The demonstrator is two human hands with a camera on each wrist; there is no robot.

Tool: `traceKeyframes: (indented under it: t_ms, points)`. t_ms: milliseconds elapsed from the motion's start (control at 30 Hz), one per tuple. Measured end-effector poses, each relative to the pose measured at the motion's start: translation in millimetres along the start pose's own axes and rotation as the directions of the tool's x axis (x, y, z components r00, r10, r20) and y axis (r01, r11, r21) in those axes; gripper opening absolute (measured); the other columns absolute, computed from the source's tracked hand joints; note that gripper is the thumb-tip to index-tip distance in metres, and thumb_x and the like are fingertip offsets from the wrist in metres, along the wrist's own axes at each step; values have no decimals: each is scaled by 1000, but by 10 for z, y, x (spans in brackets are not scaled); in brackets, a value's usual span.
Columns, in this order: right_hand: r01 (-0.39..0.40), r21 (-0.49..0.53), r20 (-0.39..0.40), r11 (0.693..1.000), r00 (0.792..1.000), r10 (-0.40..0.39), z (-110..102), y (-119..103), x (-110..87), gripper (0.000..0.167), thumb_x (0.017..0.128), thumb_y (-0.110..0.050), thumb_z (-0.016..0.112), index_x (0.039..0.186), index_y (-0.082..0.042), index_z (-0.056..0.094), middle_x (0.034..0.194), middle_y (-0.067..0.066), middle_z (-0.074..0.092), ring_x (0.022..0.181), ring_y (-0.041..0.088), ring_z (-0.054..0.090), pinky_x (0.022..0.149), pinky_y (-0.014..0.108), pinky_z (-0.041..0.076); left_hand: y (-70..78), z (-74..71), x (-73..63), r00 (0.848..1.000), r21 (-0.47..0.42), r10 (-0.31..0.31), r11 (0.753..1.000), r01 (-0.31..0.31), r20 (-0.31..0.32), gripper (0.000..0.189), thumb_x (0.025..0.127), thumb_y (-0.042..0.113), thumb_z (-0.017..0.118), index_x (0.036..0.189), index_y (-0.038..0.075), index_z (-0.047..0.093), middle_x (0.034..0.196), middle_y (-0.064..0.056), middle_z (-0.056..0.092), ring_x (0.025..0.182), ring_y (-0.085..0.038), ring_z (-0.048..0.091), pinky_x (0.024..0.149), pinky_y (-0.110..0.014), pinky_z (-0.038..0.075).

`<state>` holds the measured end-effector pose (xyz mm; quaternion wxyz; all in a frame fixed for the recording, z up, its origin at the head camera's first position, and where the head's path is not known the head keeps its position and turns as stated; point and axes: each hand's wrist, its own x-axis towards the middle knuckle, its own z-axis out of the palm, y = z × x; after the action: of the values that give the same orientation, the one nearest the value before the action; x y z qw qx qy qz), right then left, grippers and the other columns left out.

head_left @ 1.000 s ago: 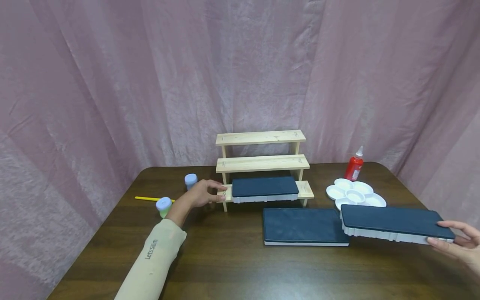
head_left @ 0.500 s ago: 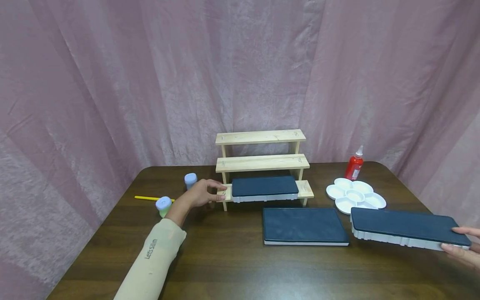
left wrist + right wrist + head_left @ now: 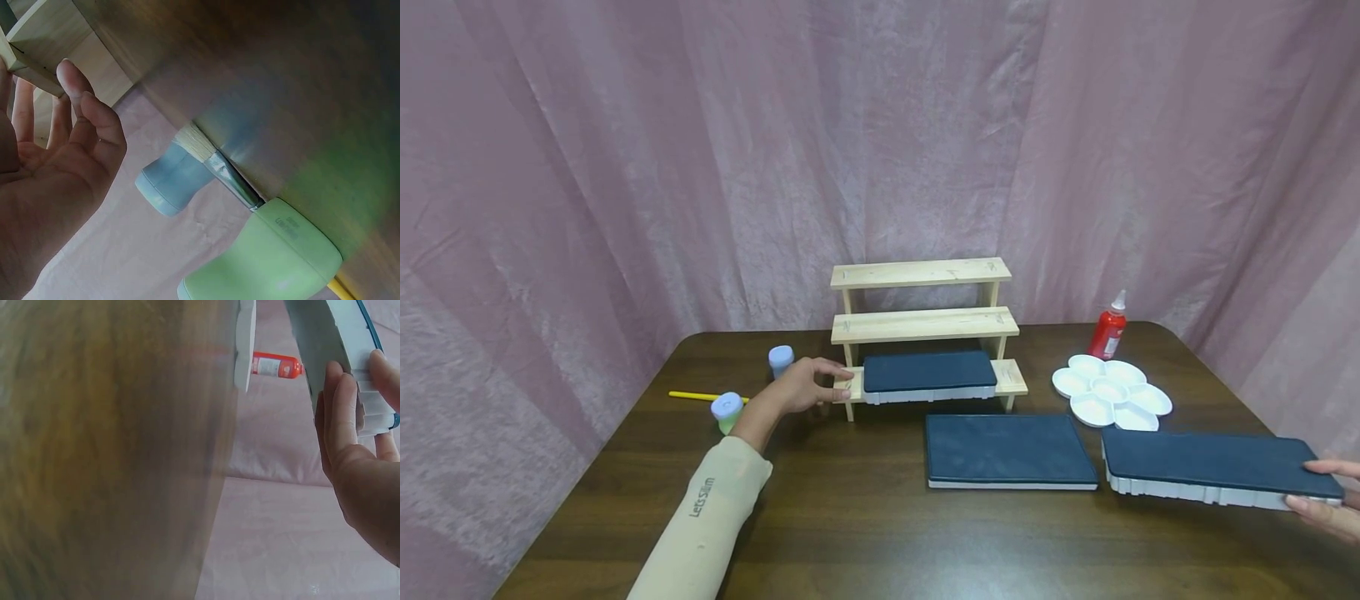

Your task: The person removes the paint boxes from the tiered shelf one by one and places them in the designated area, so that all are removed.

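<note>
So the held box (image 3: 1217,468) is up off the counter (image 3: 850,533) on the right side, dark blue lid on top and white base below. The right hand (image 3: 362,465) has it by the right end: thumb on one side, fingers on the other, spread only as wide as the box is thick. The head view cuts off most of that hand, but the right wrist view shows the grip fine.

The left end of the held box is just beside the counter box (image 3: 1009,450), same dark lid, lying flat in front of the stand (image 3: 925,325). That's pale wood, three steps, and the shelf box (image 3: 929,372) sits on the lowest one.

The left hand (image 3: 805,387) pinches the left end of that bottom step, thumb and fingers barely apart with the wood between them. Pale sleeve (image 3: 700,525) on that arm, with lettering.

Behind the held box there's a white flower-shaped palette (image 3: 1108,391), then a red bottle (image 3: 1107,335) standing upright. Over on the left: a blue jar (image 3: 169,187), a green jar (image 3: 269,250) and a yellow-handled brush (image 3: 228,175) lying beside them. Pink curtain (image 3: 880,150) at the back.
</note>
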<state>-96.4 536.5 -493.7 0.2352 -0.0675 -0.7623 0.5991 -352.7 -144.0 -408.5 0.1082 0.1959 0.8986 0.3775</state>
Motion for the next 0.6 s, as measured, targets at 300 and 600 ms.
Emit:
traceKeyframes:
  t_ms: [300,600]
  points:
    - [33,69,24,997,999,-35,-78,161,21,62,81,18,69,114,-34,63,87,-19,67,68,-2,66,54,19,55,0,4,5,1000,8,0,1000,0,-7,38,85,22,80,121,12,73,138,-15,57,69,-21,65,63,-27,52]
    - [44,-9,15,999,999,-44,-25,87,-6,65,81,20,68,112,-37,61,86,-23,65,69,-6,65,54,18,54,-37,25,32,1000,1,8,1000,-8,1,38,85,23,80,121,12,73,138,-15,57,73,-24,66,64,-28,54]
